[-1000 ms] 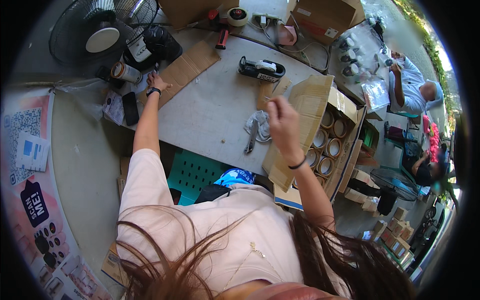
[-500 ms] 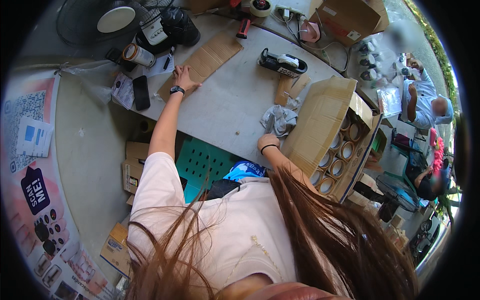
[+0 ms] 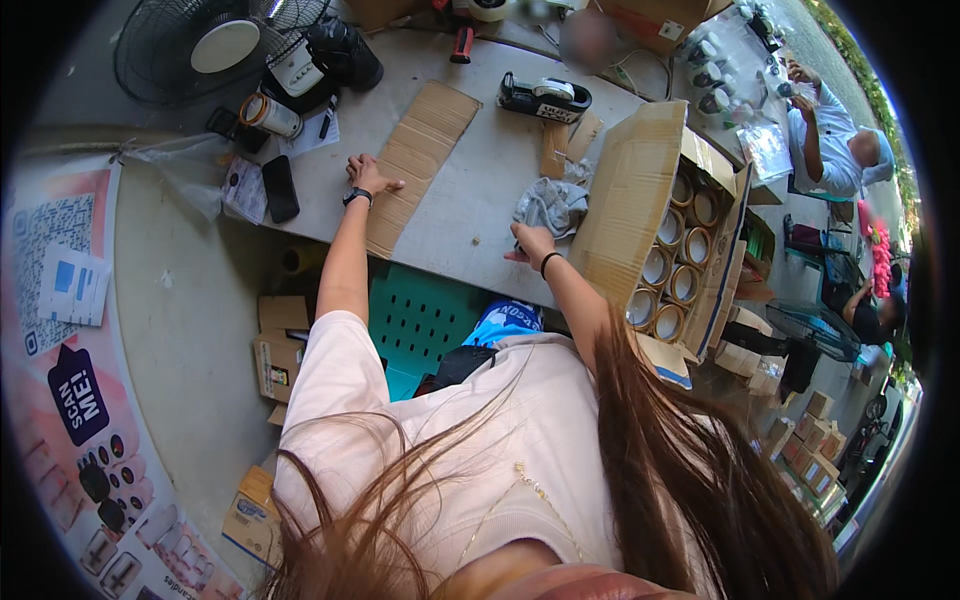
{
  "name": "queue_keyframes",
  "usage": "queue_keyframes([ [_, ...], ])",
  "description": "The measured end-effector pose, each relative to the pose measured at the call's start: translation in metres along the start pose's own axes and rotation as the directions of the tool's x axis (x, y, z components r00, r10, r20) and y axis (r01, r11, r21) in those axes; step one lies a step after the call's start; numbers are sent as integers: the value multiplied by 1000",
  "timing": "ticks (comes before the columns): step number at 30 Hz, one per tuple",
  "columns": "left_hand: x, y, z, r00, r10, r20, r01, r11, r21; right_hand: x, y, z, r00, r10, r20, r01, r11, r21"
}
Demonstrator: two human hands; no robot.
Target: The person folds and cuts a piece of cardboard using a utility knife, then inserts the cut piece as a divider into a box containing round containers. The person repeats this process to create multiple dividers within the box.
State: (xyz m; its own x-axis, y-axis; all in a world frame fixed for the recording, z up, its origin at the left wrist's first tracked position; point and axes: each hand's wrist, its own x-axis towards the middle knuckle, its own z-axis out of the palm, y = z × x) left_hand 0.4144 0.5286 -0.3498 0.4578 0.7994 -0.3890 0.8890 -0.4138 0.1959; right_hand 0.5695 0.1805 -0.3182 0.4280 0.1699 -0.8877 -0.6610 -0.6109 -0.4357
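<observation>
On the grey table lies a flat strip of brown cardboard (image 3: 425,150), its near end at the table's front edge. My left hand (image 3: 372,180) rests by its left side, fingers spread and the thumb over the cardboard. Farther right, my right hand (image 3: 533,243) is low over the table with its fingers curled; whatever they hold is too small to make out. Just beyond it sits a crumpled grey cloth (image 3: 550,207). Beside that hand stands an open carton (image 3: 625,200) with several tape rolls (image 3: 683,285) in it.
A black tape dispenser (image 3: 545,97) stands at the back, near small cardboard pieces (image 3: 555,148). A phone (image 3: 281,187), a jar (image 3: 270,114) and a fan (image 3: 225,48) are at the left. A green perforated panel (image 3: 420,315) is below the table edge. A person (image 3: 838,140) sits at right.
The cardboard strip has turned, its near end swinging right to the table's front edge. My right hand has shifted slightly away from me, toward the grey cloth. The whole view has shifted somewhat.
</observation>
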Motion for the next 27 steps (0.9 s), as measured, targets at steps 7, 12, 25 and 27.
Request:
queue_keyframes([
  [7,-75,12,11,961,150,-234,-233,894,-382,-38,-27,-26,928,-183,323,116,969,218],
  [12,-127,10,-1,852,288,-437,-420,874,-243,-128,-30,-54,869,-367,333,251,906,342],
  [25,-215,121,-49,695,503,-513,-668,715,-204,-203,-25,-299,218,-808,-546,682,527,-507],
  [27,-219,172,-63,620,634,-461,-768,610,-195,-160,-7,-371,235,-825,-513,661,523,-538],
])
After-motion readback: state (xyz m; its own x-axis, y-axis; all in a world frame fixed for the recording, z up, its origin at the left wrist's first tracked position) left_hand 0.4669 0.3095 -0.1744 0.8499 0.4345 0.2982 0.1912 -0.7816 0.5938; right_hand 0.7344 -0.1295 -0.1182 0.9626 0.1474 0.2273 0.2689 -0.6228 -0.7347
